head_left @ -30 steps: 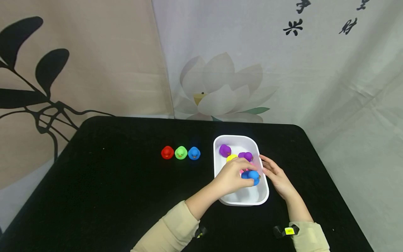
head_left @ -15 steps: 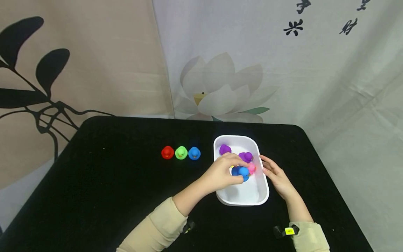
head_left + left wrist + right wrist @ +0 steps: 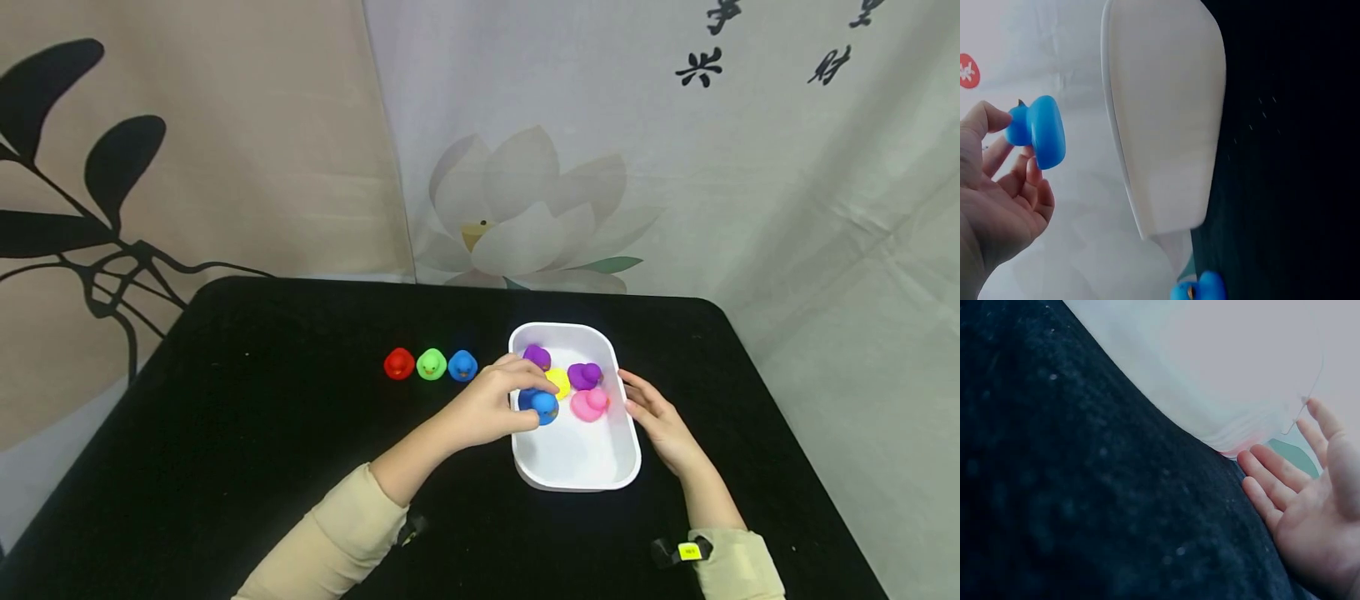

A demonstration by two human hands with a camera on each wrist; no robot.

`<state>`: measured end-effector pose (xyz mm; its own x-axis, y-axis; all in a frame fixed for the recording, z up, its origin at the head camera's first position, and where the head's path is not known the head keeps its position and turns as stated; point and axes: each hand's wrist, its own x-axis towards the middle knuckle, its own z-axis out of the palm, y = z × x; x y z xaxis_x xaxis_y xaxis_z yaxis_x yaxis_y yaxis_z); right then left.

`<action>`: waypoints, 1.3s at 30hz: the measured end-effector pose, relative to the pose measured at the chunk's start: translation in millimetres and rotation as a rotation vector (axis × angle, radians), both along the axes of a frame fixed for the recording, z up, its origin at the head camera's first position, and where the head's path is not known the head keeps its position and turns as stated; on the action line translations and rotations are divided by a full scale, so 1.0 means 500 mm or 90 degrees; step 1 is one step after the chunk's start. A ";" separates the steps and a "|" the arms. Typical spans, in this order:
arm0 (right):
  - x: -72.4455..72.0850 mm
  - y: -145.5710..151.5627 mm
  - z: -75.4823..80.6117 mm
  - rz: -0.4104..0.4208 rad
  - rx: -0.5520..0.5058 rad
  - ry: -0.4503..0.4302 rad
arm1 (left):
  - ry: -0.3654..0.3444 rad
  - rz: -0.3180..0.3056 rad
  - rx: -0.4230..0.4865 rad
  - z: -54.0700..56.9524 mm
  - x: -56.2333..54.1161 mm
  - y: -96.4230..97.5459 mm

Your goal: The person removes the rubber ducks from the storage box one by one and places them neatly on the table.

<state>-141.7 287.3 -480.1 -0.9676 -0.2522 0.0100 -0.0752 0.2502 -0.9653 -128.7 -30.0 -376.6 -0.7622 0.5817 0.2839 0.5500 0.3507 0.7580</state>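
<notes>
My left hand [image 3: 492, 404] pinches a blue rubber duck [image 3: 542, 405] between thumb and fingers, over the left rim of a white tray [image 3: 577, 467]. In the left wrist view this blue duck [image 3: 1046, 131] is held up beside the tray's outer wall [image 3: 1166, 125]. Inside the tray lie two purple ducks, one at the back left [image 3: 536, 357] and one to the right [image 3: 585, 375], with a yellow duck [image 3: 558, 382] and a pink duck [image 3: 589, 404]. My right hand [image 3: 663, 425] rests at the tray's right side, fingers extended against its wall, as the right wrist view also shows.
Left of the tray, a red duck [image 3: 399, 363], a green duck [image 3: 431, 364] and another blue duck [image 3: 462, 365] stand in a row on the black tabletop [image 3: 300, 417]. A printed curtain [image 3: 525, 167] hangs behind the table.
My left hand has moved left with the blue duck, from above the tray's right part to its left rim, uncovering the yellow and pink ducks. The right hand stays put.
</notes>
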 end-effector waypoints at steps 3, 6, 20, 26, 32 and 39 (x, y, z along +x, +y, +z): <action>0.000 0.000 0.000 -0.004 0.002 -0.010 | -0.002 -0.003 -0.002 -0.005 -0.002 -0.016; 0.000 0.001 0.000 -0.009 0.007 -0.017 | 0.004 -0.013 -0.004 -0.010 -0.006 -0.033; -0.002 -0.002 0.002 -0.008 0.007 -0.020 | 0.014 -0.068 -0.015 -0.037 -0.024 -0.104; 0.000 -0.005 0.004 -0.008 0.001 -0.019 | -0.005 -0.064 -0.011 -0.045 -0.025 -0.128; 0.003 -0.007 0.009 -0.009 -0.002 -0.023 | -0.010 -0.050 -0.024 -0.046 -0.027 -0.157; 0.002 -0.004 0.006 -0.008 0.007 -0.018 | -0.021 -0.032 -0.023 -0.037 -0.029 -0.188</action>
